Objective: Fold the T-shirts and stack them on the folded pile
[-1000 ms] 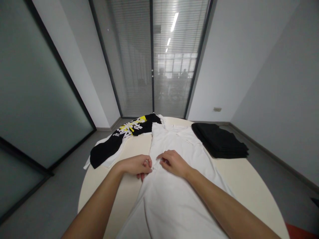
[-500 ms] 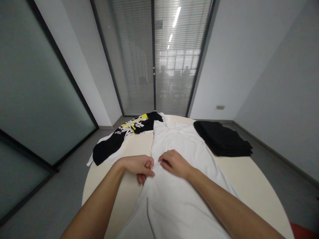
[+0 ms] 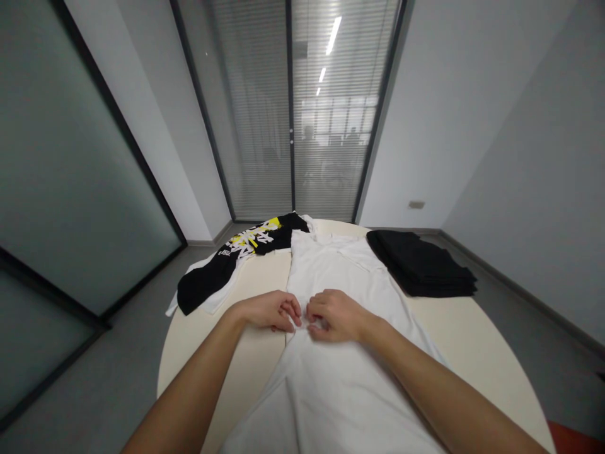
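A white garment (image 3: 350,384) lies lengthwise over the middle of the round table, with a few creases near its far end and a fold at the near left. My left hand (image 3: 281,311) is closed on the garment's left edge, thumb and fingers pinched together. Just to its right, my right hand (image 3: 333,315) has curled fingers pinching the white cloth. A small gap separates the two hands, and the cloth between them is slightly bunched. The exact grip of the fingertips is partly hidden.
A black and white garment with a yellow and white print (image 3: 208,280) lies along the table's far left edge. A stack of folded black cloth (image 3: 420,265) sits at the far right of the cream table (image 3: 491,353). Something red (image 3: 574,438) shows at the lower right.
My left hand has moved slightly right and up, drawing the garment's left edge inward. My right hand has shifted a little to the right. The fold near the front has moved.
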The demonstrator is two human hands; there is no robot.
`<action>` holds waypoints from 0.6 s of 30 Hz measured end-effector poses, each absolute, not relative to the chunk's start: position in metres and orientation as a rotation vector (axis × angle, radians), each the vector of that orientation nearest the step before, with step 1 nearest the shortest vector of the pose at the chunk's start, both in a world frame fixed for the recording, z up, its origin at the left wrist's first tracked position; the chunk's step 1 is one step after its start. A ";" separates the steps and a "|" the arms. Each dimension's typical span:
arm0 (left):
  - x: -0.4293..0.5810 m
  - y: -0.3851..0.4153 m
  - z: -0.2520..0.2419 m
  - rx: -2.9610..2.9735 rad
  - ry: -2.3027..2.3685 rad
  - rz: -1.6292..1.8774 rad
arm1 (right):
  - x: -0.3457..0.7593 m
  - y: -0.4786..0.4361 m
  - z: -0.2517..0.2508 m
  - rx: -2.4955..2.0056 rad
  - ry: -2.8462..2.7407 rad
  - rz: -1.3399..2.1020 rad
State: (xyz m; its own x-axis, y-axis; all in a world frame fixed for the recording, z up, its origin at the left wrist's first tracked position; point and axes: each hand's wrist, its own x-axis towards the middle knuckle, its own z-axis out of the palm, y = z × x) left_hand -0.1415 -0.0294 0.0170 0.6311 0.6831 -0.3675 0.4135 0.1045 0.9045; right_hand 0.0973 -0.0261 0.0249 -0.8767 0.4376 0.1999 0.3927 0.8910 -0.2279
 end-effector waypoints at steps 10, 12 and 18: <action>-0.140 -0.029 0.019 1.533 1.040 0.241 | 0.043 -0.101 0.018 -0.044 -2.944 0.175; -0.141 -0.029 0.019 1.540 1.032 0.236 | 0.041 -0.104 0.015 -0.021 -2.931 0.264; -0.143 -0.029 0.020 1.548 1.045 0.205 | 0.063 -0.098 0.061 -0.141 -2.737 1.106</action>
